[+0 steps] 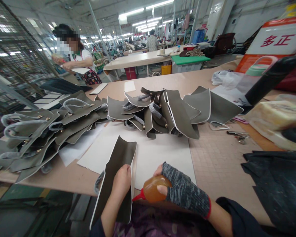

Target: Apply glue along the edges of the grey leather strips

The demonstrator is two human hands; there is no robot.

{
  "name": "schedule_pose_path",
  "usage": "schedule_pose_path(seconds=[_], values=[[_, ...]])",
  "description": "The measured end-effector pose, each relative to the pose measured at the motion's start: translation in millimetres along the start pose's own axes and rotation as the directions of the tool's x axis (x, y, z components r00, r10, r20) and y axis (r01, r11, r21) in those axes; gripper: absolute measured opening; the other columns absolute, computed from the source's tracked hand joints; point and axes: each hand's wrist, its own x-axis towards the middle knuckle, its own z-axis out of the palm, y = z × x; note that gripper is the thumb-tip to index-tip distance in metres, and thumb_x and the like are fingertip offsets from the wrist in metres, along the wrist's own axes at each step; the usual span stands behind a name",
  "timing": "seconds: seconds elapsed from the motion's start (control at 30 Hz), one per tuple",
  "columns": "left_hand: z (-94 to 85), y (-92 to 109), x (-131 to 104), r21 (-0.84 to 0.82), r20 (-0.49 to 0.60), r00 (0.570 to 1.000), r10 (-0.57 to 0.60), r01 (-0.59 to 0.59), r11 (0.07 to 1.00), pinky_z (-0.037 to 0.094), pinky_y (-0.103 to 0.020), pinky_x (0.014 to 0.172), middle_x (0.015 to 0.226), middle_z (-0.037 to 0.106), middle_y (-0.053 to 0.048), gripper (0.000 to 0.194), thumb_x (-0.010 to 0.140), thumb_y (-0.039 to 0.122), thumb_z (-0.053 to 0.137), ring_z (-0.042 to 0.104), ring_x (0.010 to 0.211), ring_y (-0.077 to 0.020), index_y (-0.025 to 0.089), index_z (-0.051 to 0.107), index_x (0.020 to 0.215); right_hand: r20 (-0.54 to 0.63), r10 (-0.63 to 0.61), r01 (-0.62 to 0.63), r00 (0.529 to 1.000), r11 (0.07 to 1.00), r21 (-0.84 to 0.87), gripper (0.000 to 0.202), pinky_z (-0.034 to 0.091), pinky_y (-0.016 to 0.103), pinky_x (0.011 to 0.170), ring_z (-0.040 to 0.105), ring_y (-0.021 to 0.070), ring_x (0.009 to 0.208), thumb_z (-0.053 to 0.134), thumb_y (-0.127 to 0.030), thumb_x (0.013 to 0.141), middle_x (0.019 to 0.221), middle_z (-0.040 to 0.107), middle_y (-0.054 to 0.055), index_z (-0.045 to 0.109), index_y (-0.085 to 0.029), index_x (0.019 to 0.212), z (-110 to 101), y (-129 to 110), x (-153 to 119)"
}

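Note:
Bent into a curve, a dark olive bag panel with pale edges stands tilted at the table's front edge. My left hand is closed on it, the fingers curled over its right edge. A wrapped handle shows behind the panel's left side. My right hand, in a grey fingerless knit glove, grips a glue bottle with amber contents. The bottle's red nozzle points left, at the lower right edge of the panel; whether it touches, I cannot tell. White sheets lie beyond both hands.
Similar bag panels with wrapped handles are heaped on the left and across the middle. To the right are a metal clip, black sheets and a black cylinder. A co-worker stands beyond the table's far left.

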Motion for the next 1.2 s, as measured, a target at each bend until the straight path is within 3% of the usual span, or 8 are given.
schedule_pose_path(seconds=[0.2,0.4,0.47,0.6,0.77,0.87,1.07,1.2], values=[[-0.3,0.0,-0.9,-0.012,-0.007,1.000,0.007,-0.007,1.000,0.038,-0.025,0.072,0.086,0.066,-0.011,0.025,0.089,0.018,0.034,0.060,0.081,-0.0173,0.013,0.058,0.086,0.003,0.112,-0.112,0.994,0.992,0.062,0.027,0.043,0.034,0.080,0.057,0.0194,0.089,0.057,-0.027,0.075,0.095,0.060,0.002,0.054,-0.021,0.101,-1.4,7.0,-3.7],[4.5,-5.4,-4.7,-0.043,-0.022,0.999,0.050,-0.050,0.998,0.041,-0.024,0.074,0.093,0.064,-0.009,0.029,0.091,0.027,0.032,0.059,0.087,-0.0168,0.016,0.059,0.090,-0.012,0.337,-0.312,0.941,0.883,0.351,0.028,0.043,0.033,0.072,0.057,0.0208,0.081,0.060,-0.037,0.072,0.086,0.061,0.002,0.057,-0.019,0.092,-17.6,23.3,-8.8],[6.8,-6.8,-6.4,-0.036,-0.032,0.996,0.084,-0.085,0.996,0.041,-0.024,0.078,0.097,0.062,-0.008,0.028,0.090,0.023,0.033,0.058,0.091,-0.0159,0.016,0.059,0.097,-0.031,0.415,-0.325,0.909,0.756,0.568,0.026,0.044,0.032,0.070,0.058,0.0200,0.079,0.060,-0.038,0.072,0.086,0.062,0.002,0.058,-0.019,0.091,-26.1,29.4,-14.1],[10.6,-6.0,-9.8,0.058,-0.027,0.988,0.155,-0.153,0.987,0.040,-0.021,0.081,0.102,0.056,-0.007,0.032,0.089,0.018,0.035,0.057,0.093,-0.0144,0.018,0.056,0.113,-0.019,0.521,-0.175,0.853,0.321,0.931,0.032,0.044,0.023,0.050,0.060,0.0170,0.070,0.067,-0.040,0.067,0.088,0.065,0.003,0.062,-0.023,0.094,-42.8,42.9,-28.1],[11.7,-3.7,-10.9,0.292,0.080,0.983,0.164,-0.180,0.939,0.042,-0.021,0.068,0.098,0.053,-0.006,0.043,0.091,0.018,0.028,0.058,0.079,-0.0134,0.025,0.047,0.129,-0.004,0.387,0.009,0.922,-0.010,1.000,0.049,0.040,0.016,0.041,0.051,0.0105,0.060,0.076,-0.043,0.057,0.087,0.064,0.004,0.063,-0.025,0.099,-56.1,52.1,-38.4],[9.9,-4.4,-9.2,0.287,0.102,0.981,0.167,-0.190,0.939,0.042,-0.021,0.070,0.100,0.053,-0.006,0.044,0.091,0.019,0.027,0.059,0.082,-0.0138,0.024,0.045,0.131,-0.007,0.398,0.016,0.917,-0.020,1.000,0.052,0.047,0.018,0.048,0.055,0.0135,0.068,0.078,-0.039,0.056,0.092,0.066,0.005,0.063,-0.024,0.103,-55.5,54.4,-40.6],[9.0,-3.5,-9.9,0.391,0.106,0.986,0.129,-0.160,0.906,0.044,-0.022,0.071,0.108,0.054,-0.009,0.047,0.091,0.016,0.025,0.059,0.089,-0.0151,0.022,0.039,0.135,0.141,0.425,-0.185,0.894,0.062,0.981,0.042,0.052,0.021,0.061,0.064,0.0145,0.067,0.071,-0.046,0.066,0.085,0.070,0.009,0.069,-0.016,0.095,-49.3,48.2,-37.7],[10.0,3.0,-21.3,0.530,0.055,0.982,0.180,-0.181,0.828,0.046,-0.026,0.070,0.108,0.056,-0.011,0.057,0.084,0.004,0.025,0.056,0.094,-0.0203,0.023,0.038,0.136,-0.017,0.562,-0.028,0.827,0.071,0.997,0.043,0.054,0.027,0.074,0.066,0.0193,0.089,0.061,-0.057,0.070,0.099,0.070,0.005,0.068,-0.024,0.097,-55.7,29.8,-31.7]])
